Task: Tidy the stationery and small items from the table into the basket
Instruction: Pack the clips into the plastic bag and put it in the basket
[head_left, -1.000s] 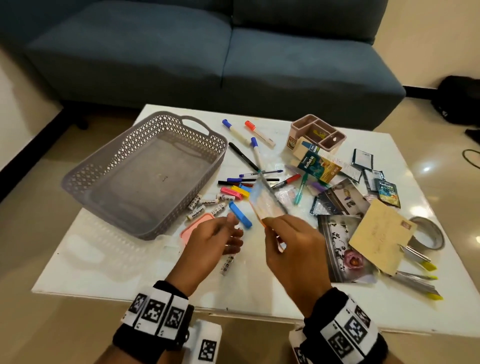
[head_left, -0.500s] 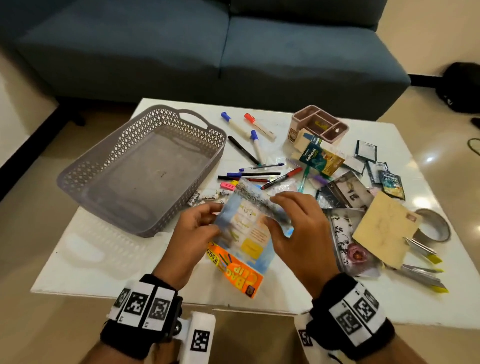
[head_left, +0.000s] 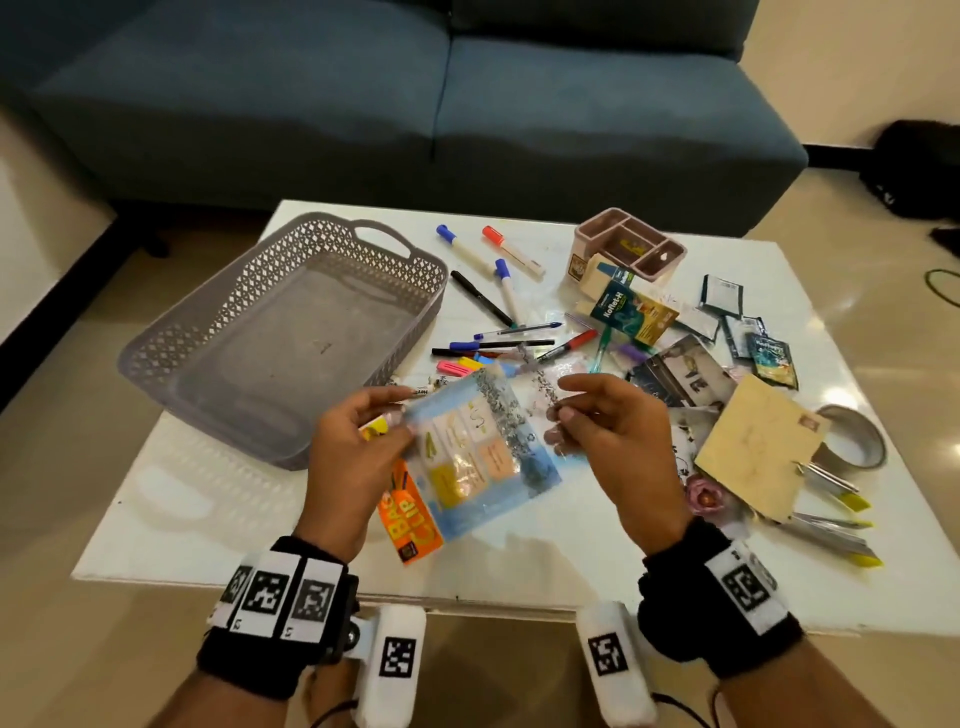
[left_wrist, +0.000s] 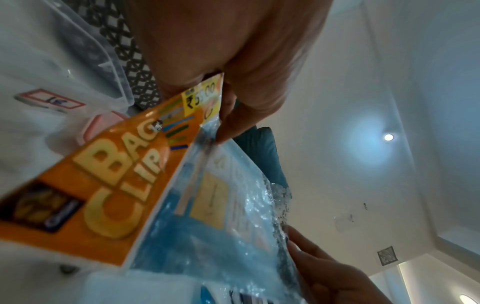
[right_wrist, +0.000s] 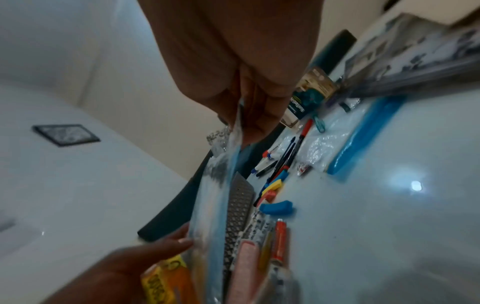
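Observation:
Both hands hold a blue sticker packet (head_left: 478, 457) in a clear sleeve above the table's near side. My left hand (head_left: 402, 415) pinches its left edge together with an orange "Bag Clip" card (head_left: 413, 525) that hangs beneath. My right hand (head_left: 558, 410) pinches the sleeve's clear top right edge. The grey lattice basket (head_left: 234, 291) lies empty at the left. In the left wrist view the card (left_wrist: 103, 185) and the packet (left_wrist: 221, 226) fill the frame. The right wrist view shows the packet (right_wrist: 215, 185) edge-on under my fingers (right_wrist: 259, 123).
Markers and pens (head_left: 498, 343) lie beside the basket, coloured bag clips (head_left: 462, 366) just past my hands. A pink organiser (head_left: 628, 249), sachets, photo cards, a brown envelope (head_left: 753, 447) and a tape roll (head_left: 852, 436) crowd the right. A blue sofa stands behind the table.
My left hand came off the table, now holding the orange card and the packet's left edge. The packet turned from edge-on to face up, and my hands spread apart.

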